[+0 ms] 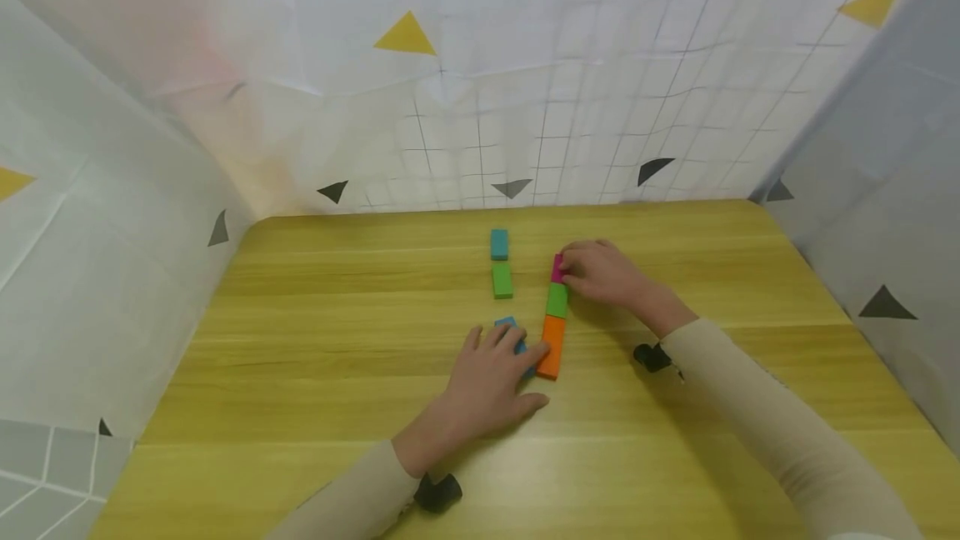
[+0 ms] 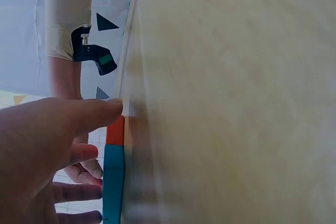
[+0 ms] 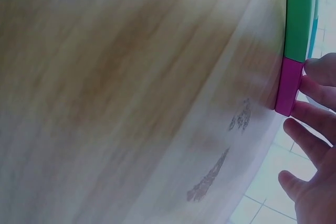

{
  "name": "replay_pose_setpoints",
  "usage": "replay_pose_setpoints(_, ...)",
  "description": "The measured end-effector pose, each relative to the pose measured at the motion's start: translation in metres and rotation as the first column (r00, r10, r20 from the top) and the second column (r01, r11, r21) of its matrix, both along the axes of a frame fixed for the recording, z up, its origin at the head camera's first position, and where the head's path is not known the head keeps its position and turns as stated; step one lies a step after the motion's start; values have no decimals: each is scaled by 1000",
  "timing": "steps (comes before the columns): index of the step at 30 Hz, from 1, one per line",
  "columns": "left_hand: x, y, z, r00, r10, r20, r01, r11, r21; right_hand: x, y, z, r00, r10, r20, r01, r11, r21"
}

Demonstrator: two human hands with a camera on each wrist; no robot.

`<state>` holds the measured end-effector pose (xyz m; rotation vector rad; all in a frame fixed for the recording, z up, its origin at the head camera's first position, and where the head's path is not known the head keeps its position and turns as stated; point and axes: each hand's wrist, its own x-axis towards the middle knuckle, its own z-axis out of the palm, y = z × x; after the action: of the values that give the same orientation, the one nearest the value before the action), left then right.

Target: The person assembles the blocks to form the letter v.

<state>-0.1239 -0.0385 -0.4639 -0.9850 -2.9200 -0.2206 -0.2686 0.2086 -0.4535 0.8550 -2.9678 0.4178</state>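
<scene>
Three blocks lie end to end in a slightly slanted row: magenta block (image 1: pixel 557 269), green block (image 1: pixel 557 301) and orange block (image 1: pixel 552 347). My right hand (image 1: pixel 603 273) pinches the magenta block at the far end, with thumb and fingertips on it in the right wrist view. My left hand (image 1: pixel 491 382) spreads its fingers over a blue block (image 2: pixel 113 182), partly hiding it. Its index finger reaches the orange block's left side. The blue block lies tilted beside the orange one. Left of the row, a second green block (image 1: pixel 502 281) sits just nearer than a teal block (image 1: pixel 499 244).
Everything lies on a wood-grain table (image 1: pixel 337 357). White sheets (image 1: pixel 480 123) with triangles and grid lines hang behind and at both sides. A black wrist device (image 1: pixel 437 493) is strapped below the left sleeve, another (image 1: pixel 652 357) below the right.
</scene>
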Motion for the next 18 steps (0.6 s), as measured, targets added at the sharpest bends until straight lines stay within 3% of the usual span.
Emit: replay_pose_setpoints(18,-16,-7,1,999,14,30,-19,987,158,-2,-1,1,1000,-2,28,3,1000,-14)
